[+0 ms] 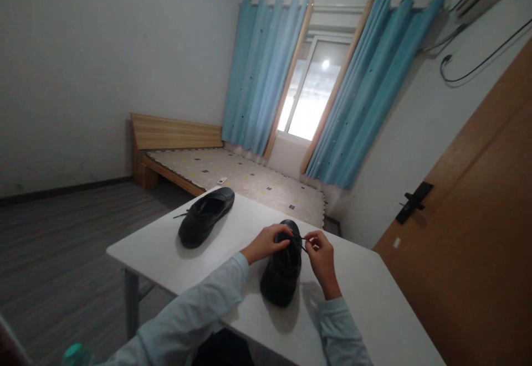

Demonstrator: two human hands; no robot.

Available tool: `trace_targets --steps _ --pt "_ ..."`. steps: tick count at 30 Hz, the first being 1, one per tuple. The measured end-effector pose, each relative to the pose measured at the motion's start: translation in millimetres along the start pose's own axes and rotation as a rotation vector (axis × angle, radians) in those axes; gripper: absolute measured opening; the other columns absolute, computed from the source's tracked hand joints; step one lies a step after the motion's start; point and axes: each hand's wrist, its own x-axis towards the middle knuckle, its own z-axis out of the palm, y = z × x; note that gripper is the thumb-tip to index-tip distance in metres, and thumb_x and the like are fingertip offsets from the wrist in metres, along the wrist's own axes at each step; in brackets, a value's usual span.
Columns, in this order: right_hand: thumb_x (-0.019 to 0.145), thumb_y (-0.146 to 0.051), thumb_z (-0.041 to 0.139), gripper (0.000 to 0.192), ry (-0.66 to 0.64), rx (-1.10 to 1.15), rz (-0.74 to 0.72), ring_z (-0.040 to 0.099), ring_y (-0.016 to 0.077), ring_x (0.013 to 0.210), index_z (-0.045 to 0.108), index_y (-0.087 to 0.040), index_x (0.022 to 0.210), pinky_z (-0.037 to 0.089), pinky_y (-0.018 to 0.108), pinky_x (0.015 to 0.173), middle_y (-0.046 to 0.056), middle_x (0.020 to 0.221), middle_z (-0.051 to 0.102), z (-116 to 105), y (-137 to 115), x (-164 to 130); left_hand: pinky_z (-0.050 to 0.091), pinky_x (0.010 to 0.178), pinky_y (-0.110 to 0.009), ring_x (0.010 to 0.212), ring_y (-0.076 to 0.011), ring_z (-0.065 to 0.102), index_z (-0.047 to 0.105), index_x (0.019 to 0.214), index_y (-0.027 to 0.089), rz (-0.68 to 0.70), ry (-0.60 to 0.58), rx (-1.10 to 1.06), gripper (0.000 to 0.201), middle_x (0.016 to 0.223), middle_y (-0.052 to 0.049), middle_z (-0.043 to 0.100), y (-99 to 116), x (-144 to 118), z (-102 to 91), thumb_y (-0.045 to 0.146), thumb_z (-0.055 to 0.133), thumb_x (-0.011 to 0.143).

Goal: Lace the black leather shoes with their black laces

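On the white table [366,294], both hands, left hand [266,242] and right hand [322,255], pinch a lace [300,238] over the near shoe [282,272]; another shoe [205,215] sits apart.

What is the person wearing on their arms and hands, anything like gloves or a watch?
Both arms are in long, loose sleeves of a pale, light blue-grey fabric, plain with no visible markings. The left sleeve and the right sleeve both end at the wrist. The left hand and right hand are bare: no gloves, and no watch or ring can be made out.
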Motion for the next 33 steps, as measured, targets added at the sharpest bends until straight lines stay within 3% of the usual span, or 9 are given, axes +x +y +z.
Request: trace_targets --steps 4,8,13,21,33 --pt "0.069 -0.014 0.048 0.01 -0.031 -0.329 -0.179 0.051 0.0137 0.06 0.056 -0.02 0.071 0.04 0.026 0.061 0.0 0.072 0.057 -2.0 -2.8 -1.8 0.041 0.095 -0.03 0.104 -0.018 0.057 0.063 0.096 0.018 0.0 0.003 -0.006 0.021 0.107 -0.005 0.065 0.2 -0.1 0.1 0.021 0.061 0.075" --pt "0.074 -0.019 0.048 0.009 -0.069 -0.498 -0.185 0.054 0.014 0.061 0.057 -0.021 0.075 0.039 0.025 0.062 0.0 0.076 0.062 -2.1 -5.7 -4.4 0.04 0.096 -0.03 0.104 -0.0182 0.057 0.063 0.096 0.018 0.0 0.005 -0.01 0.021 0.106 -0.005 0.065 1.5 -0.4 -0.3 0.021 0.062 0.075" --pt "0.076 -0.029 0.056 0.009 -0.15 -0.459 -0.188 0.057 0.0167 0.066 0.061 -0.022 0.076 0.04 0.026 0.062 0.001 0.074 0.065 -5.1 -2.6 -2.4 0.041 0.096 -0.031 0.104 -0.0184 0.057 0.063 0.095 0.018 -0.003 -0.002 -0.02 0.02 0.107 -0.005 0.065 3.2 -0.5 -1.3 0.022 0.061 0.075" --pt "0.071 -0.031 0.064 0.011 -0.169 -0.13 -0.121 0.056 0.0202 0.071 0.062 -0.021 0.074 0.045 0.032 0.065 0.003 0.074 0.063 -9.8 5.4 3.6 0.041 0.096 -0.031 0.105 -0.0185 0.057 0.064 0.095 0.019 -0.006 0.006 -0.026 0.02 0.107 -0.005 0.065 0.3 -0.9 0.0 0.022 0.061 0.075" --pt "0.064 -0.017 0.055 0.017 0.073 -0.388 -0.093 0.051 0.0194 0.067 0.058 -0.02 0.081 0.039 0.031 0.065 0.001 0.068 0.056 -19.2 22.1 8.6 0.041 0.095 -0.03 0.104 -0.0181 0.057 0.063 0.095 0.018 -0.001 -0.001 -0.016 0.02 0.107 -0.005 0.065 -0.2 -1.3 -0.5 0.023 0.061 0.076"
